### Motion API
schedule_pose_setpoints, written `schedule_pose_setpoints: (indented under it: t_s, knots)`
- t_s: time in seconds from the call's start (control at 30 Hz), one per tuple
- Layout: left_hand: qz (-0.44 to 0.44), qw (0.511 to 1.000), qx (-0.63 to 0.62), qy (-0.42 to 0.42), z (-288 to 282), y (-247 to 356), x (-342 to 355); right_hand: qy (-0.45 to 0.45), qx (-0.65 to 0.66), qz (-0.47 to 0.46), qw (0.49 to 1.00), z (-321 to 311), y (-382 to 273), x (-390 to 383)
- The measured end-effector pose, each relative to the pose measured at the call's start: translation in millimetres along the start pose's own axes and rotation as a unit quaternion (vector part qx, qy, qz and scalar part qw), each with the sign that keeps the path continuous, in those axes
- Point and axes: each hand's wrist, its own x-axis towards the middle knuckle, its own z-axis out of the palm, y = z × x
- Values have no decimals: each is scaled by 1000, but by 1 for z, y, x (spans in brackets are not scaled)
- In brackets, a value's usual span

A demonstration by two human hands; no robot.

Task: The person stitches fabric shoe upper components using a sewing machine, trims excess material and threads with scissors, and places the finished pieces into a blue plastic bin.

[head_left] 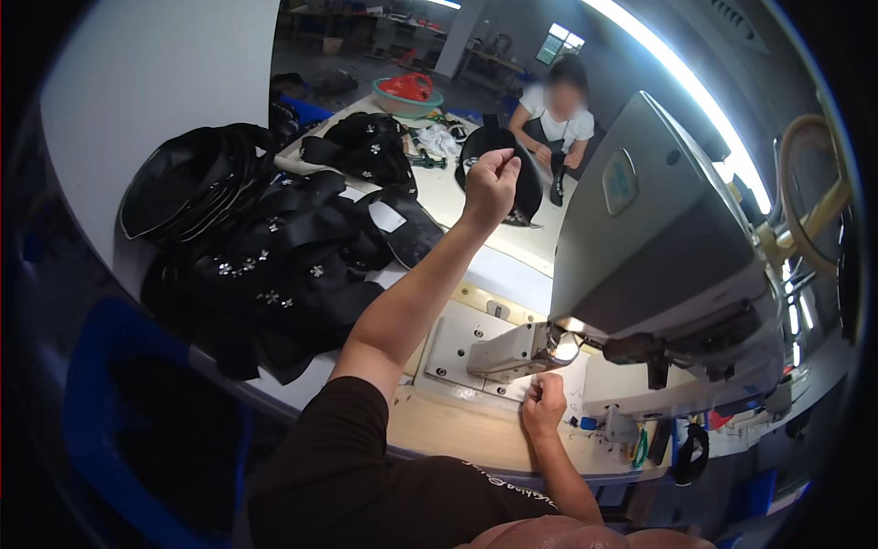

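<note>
My left hand is raised over the table's far side, fingers pinched on a curved black piece with a small silvery detail. My right hand is low, fingers curled beside the post of a grey sewing machine; whatever they may hold is hidden. A lit lamp shines at the needle area. Left of my arm lies a heap of black pieces with silvery flower ornaments, alongside a stack of black curved pieces.
A co-worker across the white table holds a black piece. A teal basin with red material stands at the back. A blue chair is at lower left. The machine's large body fills the right.
</note>
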Motion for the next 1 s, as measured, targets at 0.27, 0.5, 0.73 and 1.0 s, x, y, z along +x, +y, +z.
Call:
schedule_pose_setpoints:
  t_s: [0.27, 0.5, 0.73, 1.0]
  knots:
    - [141, 922, 308, -188, -94, 156, -184, 79, 344, 34, 935, -17, -81, 9]
    - [144, 839, 394, -347, -111, 176, -265, -186, 459, 226, 839, -44, -129, 32]
    - [91, 786, 426, -439, -91, 205, -198, -68, 351, -70, 931, -97, -116, 47]
    - [243, 830, 247, -436, -60, 159, -175, 5, 48, -185, 981, -139, -98, 75]
